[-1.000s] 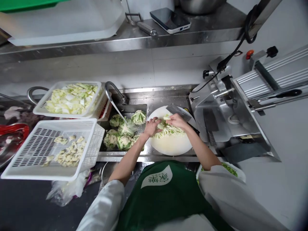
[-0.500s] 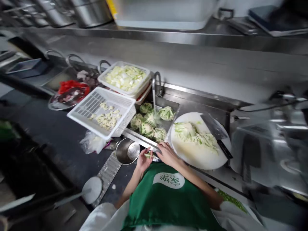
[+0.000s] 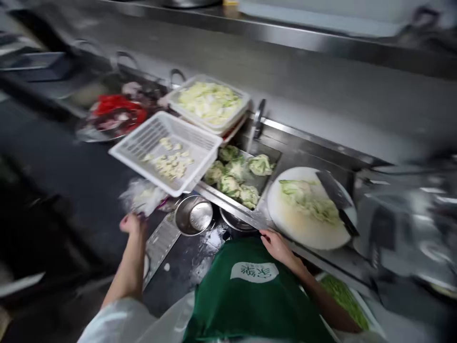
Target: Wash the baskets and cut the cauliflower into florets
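Note:
My left hand [image 3: 133,223] reaches out low to the left and touches the edge of a crumpled plastic bag [image 3: 143,197] lying under a white slotted basket [image 3: 143,143]. Motion blur hides its fingers. My right hand [image 3: 274,244] rests with fingers stretched on the steel counter edge, just below a round white cutting board [image 3: 303,233]. Chopped cauliflower [image 3: 310,202] and a cleaver [image 3: 337,200] lie on the board. Neither hand touches the cleaver.
A sink [image 3: 266,202] holds several cauliflower heads [image 3: 235,178] under a tap [image 3: 257,119]. The basket holds cut pieces; behind it stands a tray of chopped cabbage [image 3: 209,100]. A steel bowl [image 3: 193,215] sits low in front. A slicing machine [image 3: 403,214] stands at right.
My head has turned left and down. My left hand swung from in front of my apron out to the plastic bag. My right hand stayed at the counter edge.

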Demonstrator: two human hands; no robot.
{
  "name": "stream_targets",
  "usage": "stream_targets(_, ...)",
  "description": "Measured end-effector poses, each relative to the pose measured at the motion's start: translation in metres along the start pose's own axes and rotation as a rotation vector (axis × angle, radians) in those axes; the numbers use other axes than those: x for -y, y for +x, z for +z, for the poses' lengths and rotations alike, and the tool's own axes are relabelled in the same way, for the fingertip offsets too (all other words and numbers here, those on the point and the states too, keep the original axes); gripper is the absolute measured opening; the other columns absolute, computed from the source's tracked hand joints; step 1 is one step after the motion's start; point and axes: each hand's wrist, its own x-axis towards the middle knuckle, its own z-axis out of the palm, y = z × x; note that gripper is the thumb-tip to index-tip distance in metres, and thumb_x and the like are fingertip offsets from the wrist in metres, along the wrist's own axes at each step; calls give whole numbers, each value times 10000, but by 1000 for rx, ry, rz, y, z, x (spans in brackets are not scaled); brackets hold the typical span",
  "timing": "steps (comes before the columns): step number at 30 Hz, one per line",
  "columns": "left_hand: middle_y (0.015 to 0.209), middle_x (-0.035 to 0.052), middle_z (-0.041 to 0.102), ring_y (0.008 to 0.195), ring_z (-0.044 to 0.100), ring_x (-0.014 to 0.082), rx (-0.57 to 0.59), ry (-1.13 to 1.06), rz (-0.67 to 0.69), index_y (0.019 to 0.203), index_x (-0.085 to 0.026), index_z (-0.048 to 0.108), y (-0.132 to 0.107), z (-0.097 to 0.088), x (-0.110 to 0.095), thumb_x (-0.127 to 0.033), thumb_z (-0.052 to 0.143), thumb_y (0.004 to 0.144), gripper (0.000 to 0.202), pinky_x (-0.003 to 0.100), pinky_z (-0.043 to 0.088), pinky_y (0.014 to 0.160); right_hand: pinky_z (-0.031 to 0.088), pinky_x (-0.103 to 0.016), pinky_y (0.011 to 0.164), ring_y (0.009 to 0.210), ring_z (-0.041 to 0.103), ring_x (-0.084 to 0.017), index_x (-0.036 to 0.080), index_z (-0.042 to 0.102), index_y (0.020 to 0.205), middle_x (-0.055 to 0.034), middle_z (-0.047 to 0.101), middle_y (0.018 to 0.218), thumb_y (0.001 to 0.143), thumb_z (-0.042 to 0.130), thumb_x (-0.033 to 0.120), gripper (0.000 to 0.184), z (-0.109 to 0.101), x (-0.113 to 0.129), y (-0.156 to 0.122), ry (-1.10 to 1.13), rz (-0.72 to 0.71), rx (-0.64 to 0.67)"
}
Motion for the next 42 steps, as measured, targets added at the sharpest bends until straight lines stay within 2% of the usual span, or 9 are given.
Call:
stream_targets(3, 642, -71, 421, 546, 454, 119, -41, -86, 55, 860, -214, 465, -10, 44, 1, -261, 395, 921, 104, 259, 482, 585, 598, -418, 939, 921, 755, -259, 204, 781, 1086, -113, 794, 1053, 942, 478, 326, 357, -15, -12, -12, 6, 136, -119)
stream_targets(6, 747, -7, 635, 686, 623, 185, 294, -131, 221, 839, -210, 596, -69, 125, -21, -338, 586, 789, 138, 354, 573, 711, 590, -413, 944, 929, 757, -265, 195, 775, 1071, -121, 800, 1051, 940, 470, 306, 350, -49, -52, -37, -35, 356, -323)
stream_targets(11, 1335, 141, 664, 1303, 582, 288, 1038, 52, 1002, 1242, -221, 694, -195, 276, -141, -319, 527, 965, 338, 499, 481, 1121, 534, -410, 1031, 1122, 711, -299, 113, 720, 1276, -187, 763, 1189, 957, 427, 227, 447, -133, -126, -62, -286, 710, -511)
stream_targets(15, 1706, 139, 288, 1540, 243, 475, 1260, 548, 1485, 1560, -342, 486, -257, 366, -231, -234, 769, 838, 782, 702, 385, 1134, 424, -450, 1150, 1387, 540, -339, 80, 550, 1510, -227, 603, 1466, 961, 443, 176, 568, -189, -165, -55, -497, 773, -528)
stream_targets(18, 1620, 166, 383, 1442, 374, 469, 1334, 783, 1643, 1517, -341, 542, -271, 407, -255, -212, 790, 824, 748, 665, 459, 1075, 420, -455, 1130, 1378, 528, -347, 131, 474, 1579, -212, 581, 1480, 953, 482, 149, 626, -212, -188, -46, -491, 761, -389)
stream_targets(22, 1506, 158, 470, 1369, 459, 424, 1345, 770, 1548, 1459, -303, 599, -258, 418, -253, -298, 774, 852, 632, 573, 532, 1034, 429, -430, 1099, 1337, 537, -346, 166, 407, 1622, -200, 567, 1471, 967, 502, 153, 662, -223, -212, -33, -433, 678, -262)
stream_targets(28, 1332, 122, 559, 1179, 622, 301, 1222, 405, 1058, 1333, -203, 669, -236, 389, -231, -445, 800, 827, 576, 478, 549, 1069, 430, -452, 1068, 1324, 531, -360, 179, 426, 1588, -224, 561, 1441, 980, 487, 148, 612, -228, -234, -18, -436, 649, -244)
stream_targets(34, 1224, 115, 551, 1157, 579, 294, 1014, 73, 669, 1271, -199, 656, -242, 375, -188, -441, 874, 734, 628, 498, 538, 1028, 498, -388, 907, 1133, 661, -342, 138, 498, 1429, -219, 625, 1332, 892, 626, 228, 560, -248, -245, 9, -397, 647, -149)
stream_targets(42, 1207, 103, 531, 1224, 538, 288, 753, -129, 722, 1151, -231, 627, -276, 341, -149, -475, 799, 835, 434, 469, 464, 1097, 508, -367, 841, 986, 720, -319, 119, 582, 1271, -196, 736, 1124, 875, 576, 220, 409, -248, -210, -24, -287, 639, -443)
